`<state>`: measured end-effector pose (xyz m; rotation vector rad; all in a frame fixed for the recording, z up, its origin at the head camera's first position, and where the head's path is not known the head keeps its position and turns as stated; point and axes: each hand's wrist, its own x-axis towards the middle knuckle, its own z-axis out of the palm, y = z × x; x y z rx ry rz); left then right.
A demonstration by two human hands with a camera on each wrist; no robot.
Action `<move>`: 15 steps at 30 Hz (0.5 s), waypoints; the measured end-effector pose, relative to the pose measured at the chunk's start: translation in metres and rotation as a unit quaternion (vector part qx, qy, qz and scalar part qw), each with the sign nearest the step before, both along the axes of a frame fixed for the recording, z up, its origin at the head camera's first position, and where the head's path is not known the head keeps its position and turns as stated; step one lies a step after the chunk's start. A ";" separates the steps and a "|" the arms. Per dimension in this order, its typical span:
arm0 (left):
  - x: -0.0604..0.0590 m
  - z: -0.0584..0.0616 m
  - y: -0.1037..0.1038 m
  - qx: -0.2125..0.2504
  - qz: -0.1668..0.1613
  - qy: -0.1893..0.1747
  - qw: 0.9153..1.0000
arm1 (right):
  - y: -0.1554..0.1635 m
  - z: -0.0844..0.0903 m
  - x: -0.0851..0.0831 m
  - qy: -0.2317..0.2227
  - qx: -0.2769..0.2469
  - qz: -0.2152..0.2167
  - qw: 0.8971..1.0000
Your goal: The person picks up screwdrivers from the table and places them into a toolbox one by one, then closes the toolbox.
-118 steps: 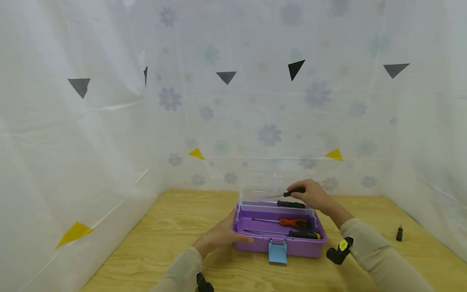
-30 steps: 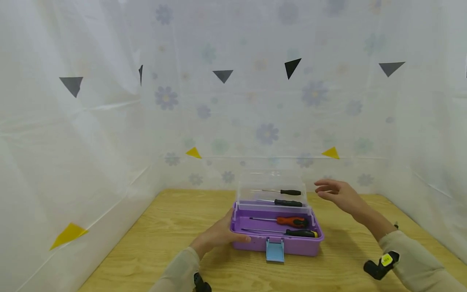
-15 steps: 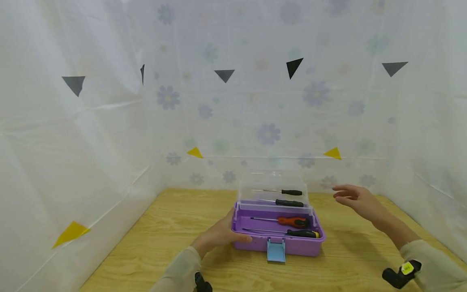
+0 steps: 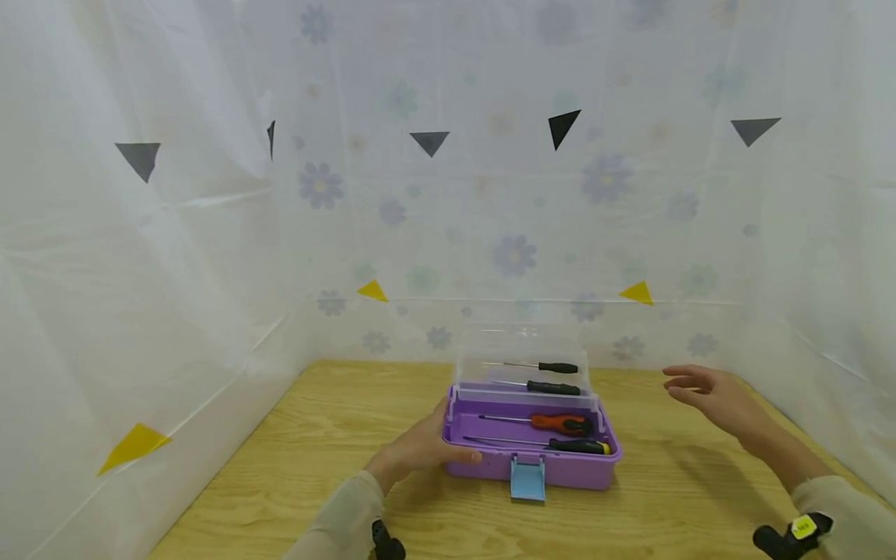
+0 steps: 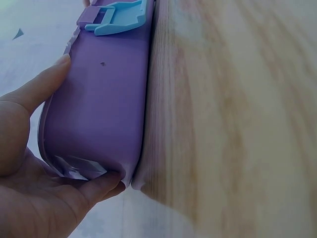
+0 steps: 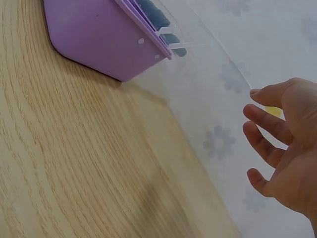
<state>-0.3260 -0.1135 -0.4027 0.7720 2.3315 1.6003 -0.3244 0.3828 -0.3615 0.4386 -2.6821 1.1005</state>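
Observation:
A purple toolbox (image 4: 565, 473) stands on the table with its clear lid (image 4: 518, 342) raised at the back. My left hand (image 4: 418, 447) grips its left end. In the left wrist view the thumb (image 5: 47, 84) lies on the front rim and the fingers bend around the end. Inside are an orange-and-black screwdriver (image 4: 562, 424) and a black one with a yellow end (image 4: 579, 446). Two black-handled screwdrivers, one thin (image 4: 558, 368) and one thicker (image 4: 553, 387), lie in the lid. My right hand (image 4: 724, 400) hovers right of the box, fingers loosely bent, holding nothing.
A blue latch (image 4: 528, 480) hangs down at the box's front. The wooden table (image 4: 294, 467) extends to both sides. White flowered curtains (image 4: 434, 210) with black and yellow triangles enclose the back and sides.
The right hand held a thin black screwdriver over the lid; that screwdriver now lies in the lid. The hand has since moved right, away from the box. The left hand keeps its place.

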 end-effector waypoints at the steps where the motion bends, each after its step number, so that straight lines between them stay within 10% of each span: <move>1: 0.000 0.000 0.000 0.001 0.000 -0.001 1.000 | 0.003 -0.001 0.000 0.000 0.003 -0.004 1.000; 15: 0.000 0.001 0.001 0.006 -0.003 -0.007 1.000 | 0.039 -0.019 0.003 -0.032 -0.005 -0.033 0.999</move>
